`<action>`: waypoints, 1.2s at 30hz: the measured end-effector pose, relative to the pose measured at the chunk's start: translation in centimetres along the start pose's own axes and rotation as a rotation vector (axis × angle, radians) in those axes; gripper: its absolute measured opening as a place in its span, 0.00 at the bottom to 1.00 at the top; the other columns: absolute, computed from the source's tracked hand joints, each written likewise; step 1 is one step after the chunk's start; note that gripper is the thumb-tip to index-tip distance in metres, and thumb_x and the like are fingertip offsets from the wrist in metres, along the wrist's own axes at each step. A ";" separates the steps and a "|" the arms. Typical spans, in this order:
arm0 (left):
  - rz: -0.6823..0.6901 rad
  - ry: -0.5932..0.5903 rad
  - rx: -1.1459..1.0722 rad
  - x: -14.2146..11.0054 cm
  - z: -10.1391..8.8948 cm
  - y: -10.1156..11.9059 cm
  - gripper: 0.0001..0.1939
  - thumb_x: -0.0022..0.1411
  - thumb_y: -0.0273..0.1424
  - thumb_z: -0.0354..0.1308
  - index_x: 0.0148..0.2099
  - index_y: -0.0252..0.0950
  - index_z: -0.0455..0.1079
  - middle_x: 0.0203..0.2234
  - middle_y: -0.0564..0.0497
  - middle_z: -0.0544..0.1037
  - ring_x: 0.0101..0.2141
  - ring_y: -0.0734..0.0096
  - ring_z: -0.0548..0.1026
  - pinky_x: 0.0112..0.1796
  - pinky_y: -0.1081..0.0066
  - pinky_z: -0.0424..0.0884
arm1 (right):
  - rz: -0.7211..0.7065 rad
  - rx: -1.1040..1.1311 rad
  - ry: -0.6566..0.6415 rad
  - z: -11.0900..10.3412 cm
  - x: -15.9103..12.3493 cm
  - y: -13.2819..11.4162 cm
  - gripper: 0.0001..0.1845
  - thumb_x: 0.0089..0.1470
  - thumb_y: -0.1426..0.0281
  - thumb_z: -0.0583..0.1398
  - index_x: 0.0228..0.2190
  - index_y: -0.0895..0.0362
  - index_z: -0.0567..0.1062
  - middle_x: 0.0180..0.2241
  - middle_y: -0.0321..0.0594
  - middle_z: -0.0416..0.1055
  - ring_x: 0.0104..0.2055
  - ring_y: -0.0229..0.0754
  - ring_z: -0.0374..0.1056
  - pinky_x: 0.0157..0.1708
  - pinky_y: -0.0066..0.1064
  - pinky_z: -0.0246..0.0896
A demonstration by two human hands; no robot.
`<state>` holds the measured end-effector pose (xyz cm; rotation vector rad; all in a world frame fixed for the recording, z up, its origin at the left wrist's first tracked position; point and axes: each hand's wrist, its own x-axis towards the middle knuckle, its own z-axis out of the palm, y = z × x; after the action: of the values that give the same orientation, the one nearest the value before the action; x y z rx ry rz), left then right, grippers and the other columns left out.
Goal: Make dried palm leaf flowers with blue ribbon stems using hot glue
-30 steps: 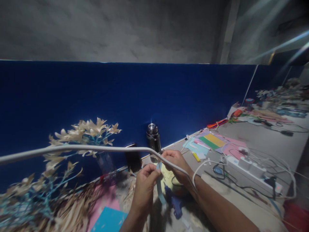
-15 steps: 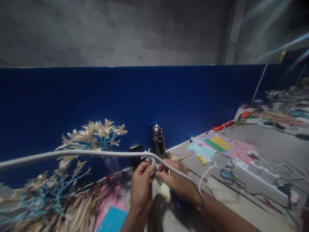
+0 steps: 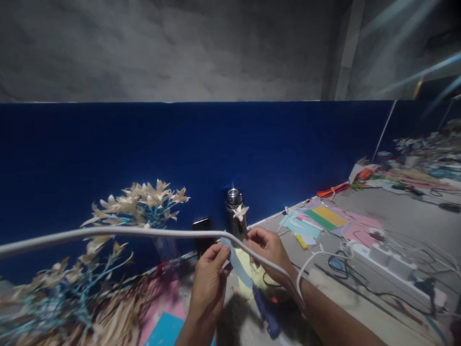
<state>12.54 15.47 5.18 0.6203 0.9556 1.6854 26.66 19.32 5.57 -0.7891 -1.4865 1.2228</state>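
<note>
My left hand [image 3: 209,276] pinches the upper end of a light blue paper strip [image 3: 239,269], which slants down to the right. Closed fingertips of my right hand [image 3: 268,247] hold a small cream artificial flower [image 3: 240,212]; its bloom shows above them, in front of a dark thermos [image 3: 236,224], while the stem is mostly hidden. Below both hands lies a yellow sheet [image 3: 245,287]. A dark blue glue gun [image 3: 265,312] rests under my right hand, near the strip's lower end.
A white cable [image 3: 144,232] crosses in front of my hands. Blue-stemmed artificial flowers [image 3: 151,202] stand at left, beside a phone [image 3: 201,235]. On the right are coloured papers [image 3: 329,216], a yellow cutter [image 3: 301,241] and a power strip [image 3: 396,269] with tangled cords.
My hands have moved apart. My right hand has shifted up and right with the flower, which now shows before the thermos. The blue strip, yellow sheet and glue gun are more exposed.
</note>
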 end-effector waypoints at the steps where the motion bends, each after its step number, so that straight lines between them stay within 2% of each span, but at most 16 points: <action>1: 0.005 0.012 -0.004 0.1 0.0 0.0 0.21 0.31 0.38 0.81 0.25 0.33 0.76 0.19 0.56 0.73 0.23 0.77 0.70 0.23 0.78 0.63 | -0.004 0.007 -0.010 0.0 -0.1 -0.1 0.13 0.49 0.59 0.65 0.27 0.56 0.71 0.21 0.31 0.67 0.18 0.35 0.62 0.17 0.25 0.54; 7: -0.007 0.012 -0.019 0.1 -0.1 -0.3 0.22 0.31 0.37 0.82 0.28 0.32 0.79 0.18 0.57 0.73 0.18 0.84 0.64 0.19 0.82 0.57 | -0.034 -0.093 -0.076 1.0 -1.0 0.1 0.07 0.51 0.69 0.62 0.23 0.55 0.72 0.19 0.31 0.64 0.21 0.35 0.60 0.21 0.25 0.54; 11: 0.000 0.008 -0.003 0.1 0.1 -0.3 0.22 0.31 0.38 0.81 0.28 0.32 0.80 0.17 0.56 0.72 0.18 0.85 0.63 0.19 0.81 0.56 | 0.011 -0.098 -0.095 1.2 -0.9 0.5 0.06 0.50 0.71 0.61 0.23 0.56 0.71 0.19 0.30 0.64 0.20 0.34 0.60 0.21 0.25 0.54; 15: 0.014 0.010 0.020 0.0 0.2 -0.4 0.21 0.31 0.37 0.81 0.28 0.32 0.81 0.19 0.54 0.75 0.20 0.81 0.66 0.20 0.80 0.58 | 0.053 -0.051 -0.139 1.2 -0.7 0.7 0.08 0.51 0.68 0.62 0.23 0.55 0.70 0.18 0.29 0.64 0.18 0.35 0.61 0.19 0.25 0.55; 21: 0.030 -0.050 0.004 -0.1 -0.1 -0.6 0.19 0.38 0.38 0.80 0.29 0.33 0.81 0.21 0.53 0.78 0.20 0.79 0.68 0.22 0.77 0.63 | 0.074 -0.030 -0.117 1.2 -0.6 1.0 0.08 0.50 0.67 0.62 0.24 0.56 0.69 0.18 0.29 0.63 0.18 0.34 0.60 0.16 0.23 0.55; 25: 0.033 -0.095 -0.064 -0.2 -0.3 -0.6 0.18 0.49 0.43 0.74 0.37 0.34 0.82 0.29 0.49 0.82 0.28 0.69 0.76 0.30 0.71 0.72 | 0.098 -0.042 -0.104 1.2 -0.7 0.7 0.09 0.49 0.67 0.62 0.23 0.56 0.69 0.18 0.29 0.63 0.17 0.33 0.60 0.16 0.23 0.56; 28: 0.019 -0.118 -0.067 -0.1 -0.4 -0.5 0.16 0.50 0.41 0.73 0.37 0.34 0.82 0.30 0.48 0.82 0.32 0.64 0.78 0.34 0.68 0.74 | 0.126 -0.033 -0.112 1.2 -0.8 0.4 0.09 0.48 0.66 0.63 0.23 0.56 0.69 0.17 0.28 0.63 0.16 0.33 0.59 0.15 0.24 0.57; 32: -0.008 -0.147 -0.038 -0.1 -0.3 -0.4 0.14 0.49 0.38 0.75 0.35 0.34 0.82 0.27 0.50 0.80 0.31 0.69 0.76 0.31 0.74 0.72 | 0.132 -0.050 -0.100 1.3 -0.8 0.1 0.08 0.46 0.68 0.62 0.22 0.56 0.69 0.16 0.27 0.62 0.15 0.32 0.58 0.14 0.23 0.57; 36: -0.014 -0.122 -0.046 -0.2 -0.1 -0.1 0.17 0.41 0.39 0.79 0.28 0.33 0.80 0.25 0.52 0.78 0.28 0.75 0.72 0.22 0.82 0.62 | 0.124 -0.074 -0.088 1.3 -0.9 -0.2 0.06 0.46 0.69 0.62 0.22 0.57 0.71 0.15 0.28 0.62 0.15 0.31 0.58 0.14 0.21 0.56</action>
<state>12.62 15.28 5.07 0.6760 0.8299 1.6329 25.70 18.10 5.54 -0.8988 -1.5813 1.3155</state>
